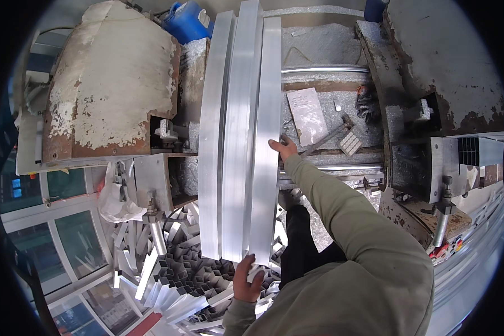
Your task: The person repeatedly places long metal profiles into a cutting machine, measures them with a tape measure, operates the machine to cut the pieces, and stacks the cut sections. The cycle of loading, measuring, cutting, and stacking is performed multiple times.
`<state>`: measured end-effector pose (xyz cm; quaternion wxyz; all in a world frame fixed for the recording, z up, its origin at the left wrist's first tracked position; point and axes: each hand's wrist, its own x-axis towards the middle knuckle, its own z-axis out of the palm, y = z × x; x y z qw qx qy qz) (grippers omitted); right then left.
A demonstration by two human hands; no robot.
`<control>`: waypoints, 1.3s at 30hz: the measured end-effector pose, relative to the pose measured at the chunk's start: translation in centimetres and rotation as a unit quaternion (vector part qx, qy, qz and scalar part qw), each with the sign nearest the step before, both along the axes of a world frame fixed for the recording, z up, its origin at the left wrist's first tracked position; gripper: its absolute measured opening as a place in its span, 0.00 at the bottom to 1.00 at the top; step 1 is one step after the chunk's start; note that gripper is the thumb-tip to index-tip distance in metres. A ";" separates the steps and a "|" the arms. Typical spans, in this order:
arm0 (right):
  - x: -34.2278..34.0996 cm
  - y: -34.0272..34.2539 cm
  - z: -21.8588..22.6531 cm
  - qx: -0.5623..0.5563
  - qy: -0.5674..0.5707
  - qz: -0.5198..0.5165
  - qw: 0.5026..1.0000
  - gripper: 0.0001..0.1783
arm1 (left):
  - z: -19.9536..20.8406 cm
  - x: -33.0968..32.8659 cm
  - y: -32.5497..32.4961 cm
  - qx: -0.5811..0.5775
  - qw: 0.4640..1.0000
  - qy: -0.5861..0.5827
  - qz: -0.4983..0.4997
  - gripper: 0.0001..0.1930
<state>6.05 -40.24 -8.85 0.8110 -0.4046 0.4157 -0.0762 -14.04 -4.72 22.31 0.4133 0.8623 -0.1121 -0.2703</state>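
Observation:
Three long silver aluminium profiles [241, 134] lie side by side, running from the far edge toward me. My right hand [285, 148] has its thumb on top of the rightmost profile [267, 112] and its fingers at that profile's right edge, partly hidden. At the near end of the profiles is my left hand [246, 283], its fingers curved and apart. Its fingertips are close to the end of the rightmost profile; whether they touch it I cannot tell.
Worn machine housings [112, 84] flank the profiles. To the right lie a dusty flat board [307, 116] and a hammer-like tool [347, 140]. Below left is a pile of cut square tubes [201, 280]. A blue jug [186, 22] stands at the back.

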 end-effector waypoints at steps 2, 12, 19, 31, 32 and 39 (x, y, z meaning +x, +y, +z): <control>1.1 -0.3 -3.4 -0.022 0.012 -0.010 1.000 0.65 | -1.1 -1.7 0.7 0.001 1.000 0.013 -0.008 0.30; 0.2 -1.2 0.8 -0.041 0.073 0.059 0.995 0.68 | -2.2 -1.1 -4.6 -0.019 0.990 0.006 -0.136 0.29; -16.3 -4.2 21.8 -0.153 -0.093 0.129 0.975 0.36 | -4.0 1.3 -8.5 0.001 0.966 -0.057 -0.254 0.27; -54.2 -41.7 34.3 -0.277 0.021 -0.608 0.744 0.40 | -1.1 2.5 -17.1 0.002 0.909 -0.124 -0.398 0.27; -55.0 -44.5 33.3 -0.215 0.030 -0.633 0.743 0.48 | -0.6 2.1 -17.5 0.013 0.906 -0.124 -0.404 0.27; -52.4 -52.8 29.6 -0.105 -0.127 -0.578 0.799 0.43 | -0.4 -0.7 -13.1 0.085 0.905 -0.118 -0.401 0.28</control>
